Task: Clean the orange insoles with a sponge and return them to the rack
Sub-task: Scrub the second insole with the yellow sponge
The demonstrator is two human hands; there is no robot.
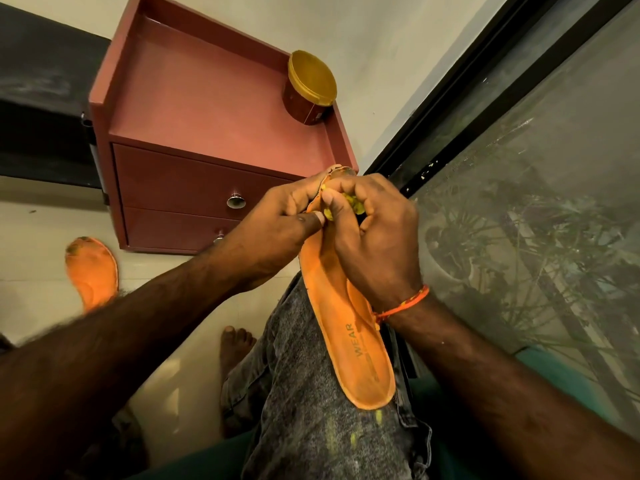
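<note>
Both forearms reach forward; left hand (280,216) grips the orange insole's (349,344) toe, right hand (374,237) pinches a yellow sponge (353,202) against it

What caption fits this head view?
Right hand scrubs the toe of an insole with a sponge; left hand steadies it.
</note>
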